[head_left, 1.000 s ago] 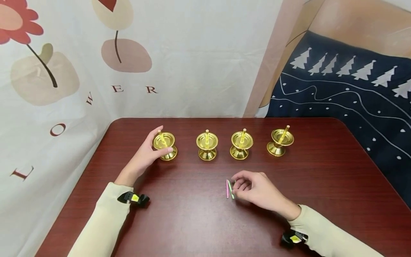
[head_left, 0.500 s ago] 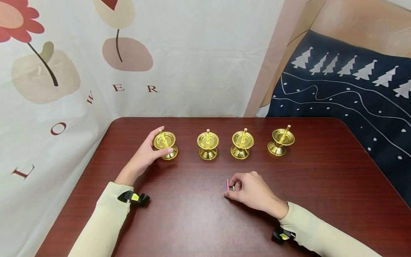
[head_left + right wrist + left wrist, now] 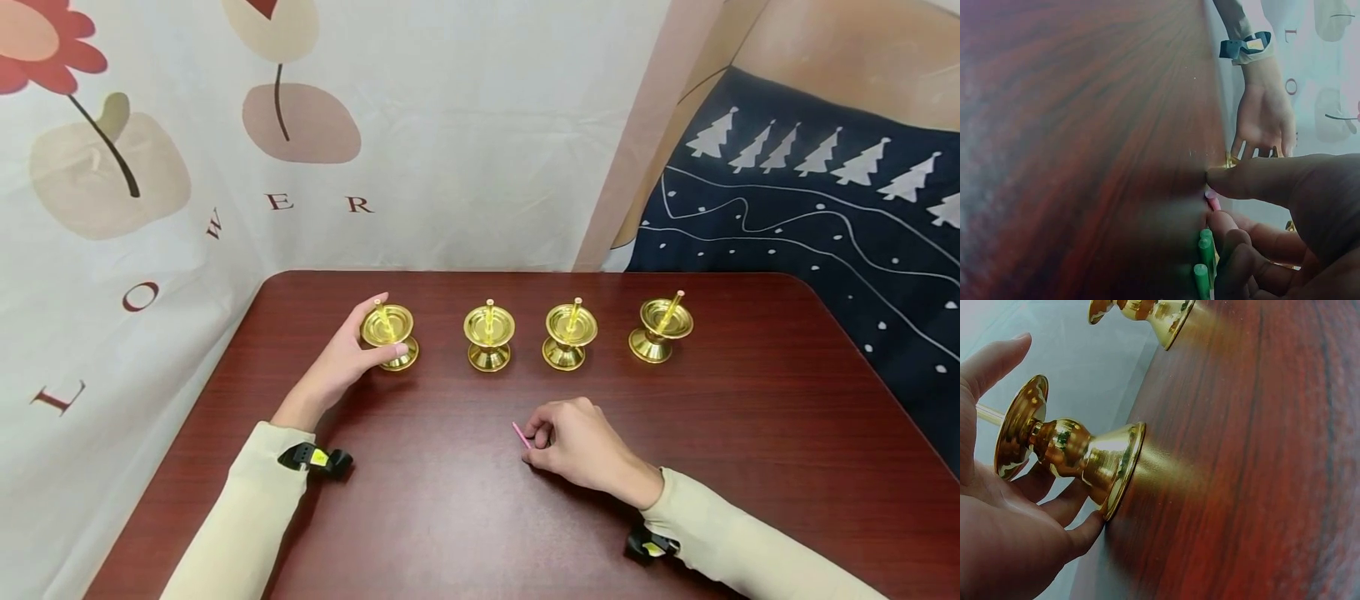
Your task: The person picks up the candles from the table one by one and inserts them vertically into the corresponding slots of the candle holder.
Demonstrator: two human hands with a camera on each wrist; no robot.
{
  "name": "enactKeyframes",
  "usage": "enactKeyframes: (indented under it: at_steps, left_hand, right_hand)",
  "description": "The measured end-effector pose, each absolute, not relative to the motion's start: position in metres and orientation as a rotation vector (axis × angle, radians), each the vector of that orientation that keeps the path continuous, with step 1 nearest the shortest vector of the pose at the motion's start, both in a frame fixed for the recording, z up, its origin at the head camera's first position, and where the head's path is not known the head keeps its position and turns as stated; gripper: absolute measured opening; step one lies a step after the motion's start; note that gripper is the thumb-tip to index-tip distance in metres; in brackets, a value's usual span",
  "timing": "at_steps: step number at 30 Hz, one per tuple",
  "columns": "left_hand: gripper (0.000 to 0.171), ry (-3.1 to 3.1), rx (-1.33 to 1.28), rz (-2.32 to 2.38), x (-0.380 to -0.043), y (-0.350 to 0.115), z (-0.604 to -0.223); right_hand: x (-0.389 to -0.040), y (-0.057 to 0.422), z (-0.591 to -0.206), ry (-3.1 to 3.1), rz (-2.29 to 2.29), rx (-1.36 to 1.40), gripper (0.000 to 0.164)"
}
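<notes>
My left hand (image 3: 336, 367) is wrapped loosely round the leftmost gold candle holder (image 3: 387, 323), its thumb in front. In the left wrist view the fingers lie behind this holder's stem (image 3: 1066, 447) and at the edge of its base, while the thumb stands off from the dish. My right hand (image 3: 585, 446) is low over the table, pinching a thin pink stick (image 3: 520, 433) between thumb and forefinger. Several green sticks (image 3: 1205, 250) show beside its curled fingers in the right wrist view; the head view hides them behind the hand.
Three more gold candle holders, one left (image 3: 489, 329), one middle (image 3: 570, 327) and one right (image 3: 661, 325), stand in a row, each with an upright rod. The dark red table (image 3: 450, 500) ends at a printed cloth backdrop (image 3: 480, 167).
My right hand has shifted left and closed on the pink stick, which has turned from nearly upright in view to slanted. My left hand stays at the leftmost holder.
</notes>
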State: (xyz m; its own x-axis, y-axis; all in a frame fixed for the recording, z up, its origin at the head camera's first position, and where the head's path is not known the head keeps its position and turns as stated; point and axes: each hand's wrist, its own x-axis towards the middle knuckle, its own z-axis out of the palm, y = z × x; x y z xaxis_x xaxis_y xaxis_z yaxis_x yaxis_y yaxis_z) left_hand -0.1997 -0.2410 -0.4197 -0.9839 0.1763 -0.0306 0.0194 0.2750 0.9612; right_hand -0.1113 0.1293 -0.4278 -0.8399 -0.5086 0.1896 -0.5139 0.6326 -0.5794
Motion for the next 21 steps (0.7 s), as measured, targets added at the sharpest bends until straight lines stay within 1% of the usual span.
enactKeyframes:
  at_steps: [12,21]
  left_hand:
    - [0.096,2.341,0.210,1.851,-0.2023,-0.2422,-0.4209]
    - [0.095,2.281,0.207,1.897,-0.2010,-0.2443,-0.4238]
  right_hand:
    - [-0.1148,0.1363,-0.4306,-2.799,1.043,0.953,0.020]
    - [-0.1132,0.1360,-0.4303,-2.848,1.086,0.908,0.019]
